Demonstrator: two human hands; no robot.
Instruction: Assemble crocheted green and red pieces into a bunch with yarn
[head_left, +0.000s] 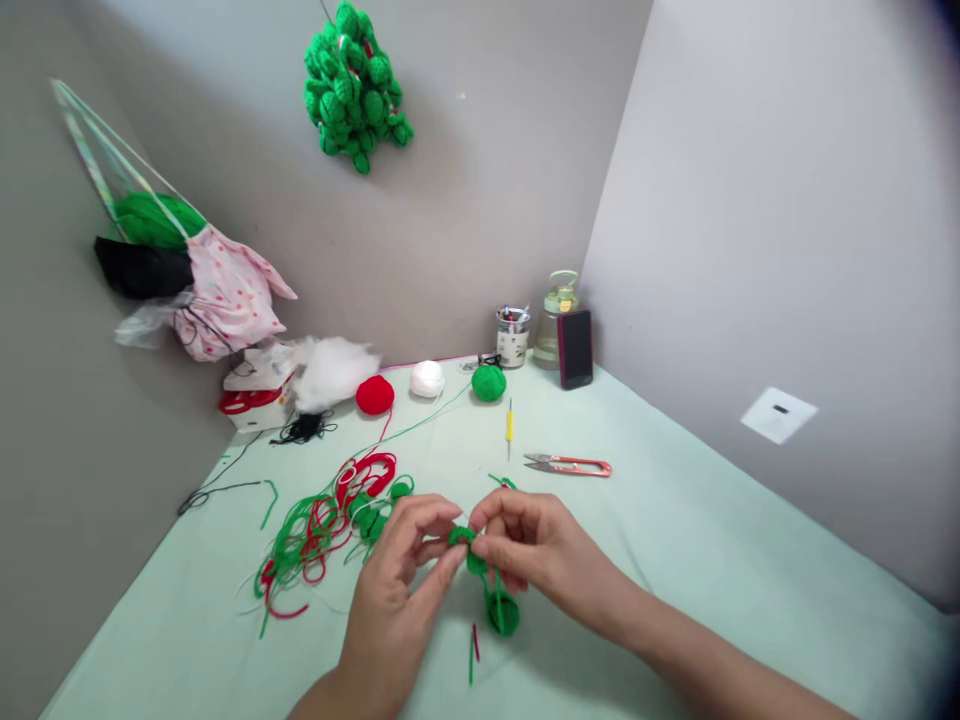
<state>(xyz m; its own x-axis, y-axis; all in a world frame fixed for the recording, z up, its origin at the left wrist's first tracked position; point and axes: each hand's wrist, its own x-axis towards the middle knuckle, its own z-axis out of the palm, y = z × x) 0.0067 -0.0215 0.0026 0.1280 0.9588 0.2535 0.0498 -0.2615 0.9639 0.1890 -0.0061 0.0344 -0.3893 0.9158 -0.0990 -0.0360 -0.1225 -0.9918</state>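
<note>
My left hand (401, 580) and my right hand (525, 545) meet above the pale green table (712, 560), both pinching a small green crocheted piece (463, 538). Green yarn runs down from it to a round green crocheted ball (504, 612) lying just below my right hand. The fingers of both hands are curled and pressed on the piece. A tangle of green and red yarn (322, 525) lies just left of my left hand.
Red-handled snips (570, 465) and a yellow-handled hook (509, 425) lie beyond my hands. Red (374, 395), white (427, 379) and green (488, 383) yarn balls, white stuffing (330, 370), a cup (513, 337), a bottle (555, 318) and a phone (575, 348) line the back. A green crocheted bunch (352, 85) hangs on the wall.
</note>
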